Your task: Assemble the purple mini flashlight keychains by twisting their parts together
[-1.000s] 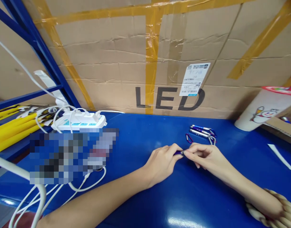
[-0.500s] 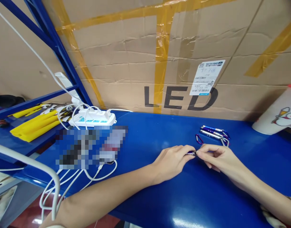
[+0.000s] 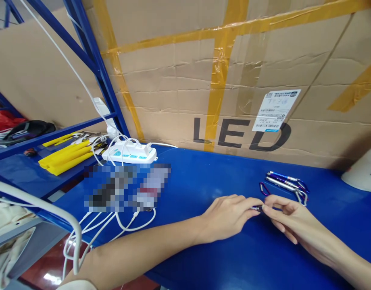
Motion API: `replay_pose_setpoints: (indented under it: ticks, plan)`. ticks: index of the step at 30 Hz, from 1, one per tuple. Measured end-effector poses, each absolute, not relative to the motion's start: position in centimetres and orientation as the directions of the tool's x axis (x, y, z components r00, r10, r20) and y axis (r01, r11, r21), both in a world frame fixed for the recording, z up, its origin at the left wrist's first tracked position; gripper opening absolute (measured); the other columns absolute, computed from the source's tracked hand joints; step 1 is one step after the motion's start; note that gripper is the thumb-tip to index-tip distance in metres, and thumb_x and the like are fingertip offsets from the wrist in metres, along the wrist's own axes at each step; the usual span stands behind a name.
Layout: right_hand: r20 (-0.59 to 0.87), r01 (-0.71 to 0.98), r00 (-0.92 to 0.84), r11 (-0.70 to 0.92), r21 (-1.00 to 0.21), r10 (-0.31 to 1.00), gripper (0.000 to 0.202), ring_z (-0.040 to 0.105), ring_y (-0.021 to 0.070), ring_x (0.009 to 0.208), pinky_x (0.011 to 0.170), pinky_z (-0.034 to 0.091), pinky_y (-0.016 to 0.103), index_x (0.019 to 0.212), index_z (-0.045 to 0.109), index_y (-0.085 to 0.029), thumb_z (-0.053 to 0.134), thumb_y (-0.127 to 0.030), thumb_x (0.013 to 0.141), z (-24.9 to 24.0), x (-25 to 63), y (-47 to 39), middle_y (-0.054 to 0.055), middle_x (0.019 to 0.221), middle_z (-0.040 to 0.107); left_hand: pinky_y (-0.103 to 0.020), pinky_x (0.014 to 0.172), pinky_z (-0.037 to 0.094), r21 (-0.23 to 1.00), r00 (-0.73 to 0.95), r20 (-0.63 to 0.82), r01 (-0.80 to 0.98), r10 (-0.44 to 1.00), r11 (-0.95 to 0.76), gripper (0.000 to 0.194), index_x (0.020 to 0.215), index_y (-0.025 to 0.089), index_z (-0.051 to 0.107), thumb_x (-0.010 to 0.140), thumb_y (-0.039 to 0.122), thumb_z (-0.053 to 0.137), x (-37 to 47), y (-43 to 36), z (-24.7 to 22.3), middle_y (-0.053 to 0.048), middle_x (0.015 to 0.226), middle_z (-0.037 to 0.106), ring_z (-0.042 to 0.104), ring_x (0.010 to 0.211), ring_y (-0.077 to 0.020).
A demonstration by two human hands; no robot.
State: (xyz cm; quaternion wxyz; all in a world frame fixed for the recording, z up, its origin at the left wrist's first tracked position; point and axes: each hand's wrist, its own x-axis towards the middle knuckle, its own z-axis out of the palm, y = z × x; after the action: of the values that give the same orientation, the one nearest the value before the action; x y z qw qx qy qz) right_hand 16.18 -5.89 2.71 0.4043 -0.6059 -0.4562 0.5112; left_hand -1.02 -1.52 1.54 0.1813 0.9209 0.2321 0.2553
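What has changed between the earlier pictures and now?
The view has swung left, cutting off more of the white cup at the right edge. The lower fingers of the right hand now show further below its thumb. Both it and the left hand still pinch the small dark piece. The pen-shaped items and power strip stayed put.

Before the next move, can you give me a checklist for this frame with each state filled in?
1. Left hand pinching the small dark object: ok.
2. Right hand fingertips at that object's end: ok.
3. Small dark object fully visible: not ok, fingers cover much of it.
4. Silver tube lying on the table: ok.
5. White cup wholly in view: not ok, the right edge cuts it off.
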Motion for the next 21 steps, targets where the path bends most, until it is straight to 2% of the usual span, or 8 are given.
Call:
replay_pose_setpoints:
  ticks: [7, 11, 15, 21]
  plan:
    - [-0.269, 0.021, 0.135, -0.274, -0.961, 0.954, 0.052, 0.026, 0.0029, 0.032, 0.027, 0.025, 0.012, 0.08, 0.05, -0.019, 0.08, -0.039, 0.044, 2.68, 16.29, -5.79, -0.009, 0.039, 0.038, -0.025, 0.081, 0.044, 0.377, 0.775, 0.379, 0.37, 0.506, -0.849, 0.024, 0.108, 0.019, 0.05, 0.093, 0.028, 0.033, -0.84, -1.55, 1.45, -0.002, 0.093, 0.061, 0.057, 0.086, -0.0138]
    - [-0.313, -0.123, 0.193, -0.293, -0.948, 0.93, 0.054, 0.024, 0.0023, 0.032, 0.027, 0.025, 0.012, 0.088, 0.052, -0.02, 0.079, -0.043, 0.047, 2.44, 16.27, -5.75, -0.009, 0.041, 0.034, -0.025, 0.081, 0.044, 0.391, 0.77, 0.359, 0.388, 0.527, -0.834, 0.023, 0.106, 0.02, 0.049, 0.093, 0.027, 0.033, -0.85, -1.53, 1.5, -0.001, 0.094, 0.061, 0.056, 0.086, -0.0136]
    - [-0.369, -0.28, 0.226, -0.303, -0.911, 0.902, 0.054, 0.015, -0.0005, 0.033, 0.027, 0.025, 0.01, 0.093, 0.055, -0.024, 0.08, -0.036, 0.047, 2.29, 16.36, -5.78, -0.009, 0.046, 0.03, -0.025, 0.08, 0.044, 0.397, 0.772, 0.36, 0.382, 0.524, -0.835, 0.023, 0.108, 0.021, 0.048, 0.093, 0.025, 0.032, -0.88, -1.47, 1.49, 0.0, 0.095, 0.061, 0.056, 0.086, -0.0134]
    - [-0.44, -0.345, 0.207, -0.356, -0.869, 0.874, 0.056, 0.013, -0.0002, 0.032, 0.026, 0.024, 0.012, 0.095, 0.056, -0.024, 0.08, -0.034, 0.045, 3.02, 15.37, -6.42, -0.01, 0.045, 0.027, -0.026, 0.081, 0.044, 0.403, 0.778, 0.335, 0.392, 0.532, -0.827, 0.023, 0.105, 0.02, 0.049, 0.093, 0.025, 0.03, -0.81, -1.41, 1.46, -0.001, 0.099, 0.061, 0.057, 0.088, -0.0141]
